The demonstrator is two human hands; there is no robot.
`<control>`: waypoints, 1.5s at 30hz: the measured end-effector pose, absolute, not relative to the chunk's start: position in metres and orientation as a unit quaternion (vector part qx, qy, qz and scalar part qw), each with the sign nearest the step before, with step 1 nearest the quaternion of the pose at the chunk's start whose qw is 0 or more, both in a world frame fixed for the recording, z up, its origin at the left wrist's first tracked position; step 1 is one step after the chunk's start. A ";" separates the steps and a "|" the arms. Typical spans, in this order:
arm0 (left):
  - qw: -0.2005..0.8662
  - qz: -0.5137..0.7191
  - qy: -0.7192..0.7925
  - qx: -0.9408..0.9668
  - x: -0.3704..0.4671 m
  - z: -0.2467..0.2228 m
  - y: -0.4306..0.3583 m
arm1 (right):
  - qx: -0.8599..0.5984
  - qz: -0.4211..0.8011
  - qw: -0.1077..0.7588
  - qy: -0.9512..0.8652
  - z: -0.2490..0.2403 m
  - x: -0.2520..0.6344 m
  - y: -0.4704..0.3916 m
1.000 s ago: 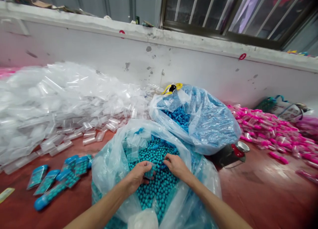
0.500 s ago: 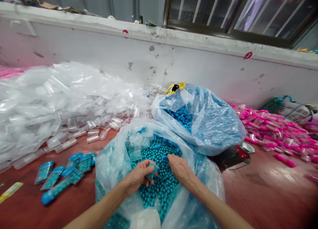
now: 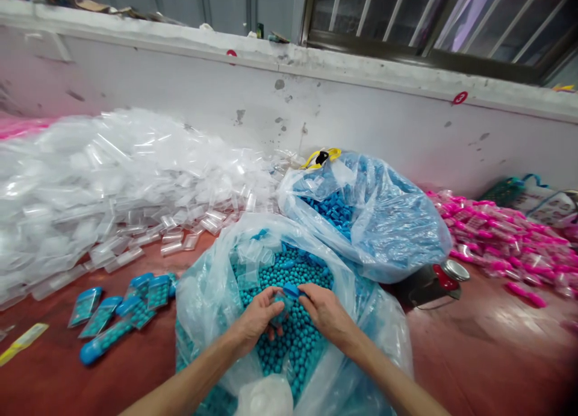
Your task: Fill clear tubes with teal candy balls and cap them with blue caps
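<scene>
Hands: While the left hand (image 3: 258, 321) is gripping a clear case (image 3: 283, 306), the right hand (image 3: 326, 310) is pinching a blue cap (image 3: 292, 291) between its fingertips.
Case: It is sitting in the left fingers above the beads (image 3: 295, 350), partly hidden; teal is showing at it, but how full it is, I cannot tell.
Cap: It is poking out from the right fingers toward the case; whether the two are touching, I cannot tell.
Spill: If the left hand is tilting the case too far, loose beads could be escaping, probably dropping among those below.
Bad fit: If the cap is meeting the case askew, or a bead is standing proud at the mouth, the rim could be jamming.
Squeeze: Too hard a left grip could be bowing the thin walls and pushing contents up.
Bag: Its soft rim (image 3: 198, 283) is slumping around the beads; a leaning forearm could be dragging it down.
Left side: Filled packs (image 3: 102, 317) are lying loose on the red surface (image 3: 478, 350), before a heap of clear tubes (image 3: 135, 187).
Behind: A second bag (image 3: 400, 220) is holding blue pieces (image 3: 333, 208).
</scene>
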State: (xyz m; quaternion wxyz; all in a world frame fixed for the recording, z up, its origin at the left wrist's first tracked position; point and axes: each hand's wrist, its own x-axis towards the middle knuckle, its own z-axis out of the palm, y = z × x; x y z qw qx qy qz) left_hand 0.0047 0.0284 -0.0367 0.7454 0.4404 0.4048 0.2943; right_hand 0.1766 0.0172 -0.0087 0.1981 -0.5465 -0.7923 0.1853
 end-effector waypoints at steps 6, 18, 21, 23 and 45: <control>0.764 0.309 0.379 0.421 0.008 -0.033 0.024 | -0.514 0.192 0.221 -0.806 -0.005 0.172 0.006; 0.738 0.356 0.421 0.389 0.016 -0.024 0.015 | -0.471 0.224 0.237 -0.820 -0.001 0.171 0.006; 0.718 0.363 0.453 0.384 0.020 -0.019 0.011 | -0.472 0.188 0.220 -0.833 -0.002 0.171 0.003; 0.708 0.364 0.465 0.387 0.021 -0.017 0.011 | -0.469 0.193 0.229 -0.831 -0.005 0.172 0.003; 0.645 0.406 0.432 0.482 0.017 -0.014 0.011 | -0.529 0.405 0.222 -0.712 0.008 0.146 -0.003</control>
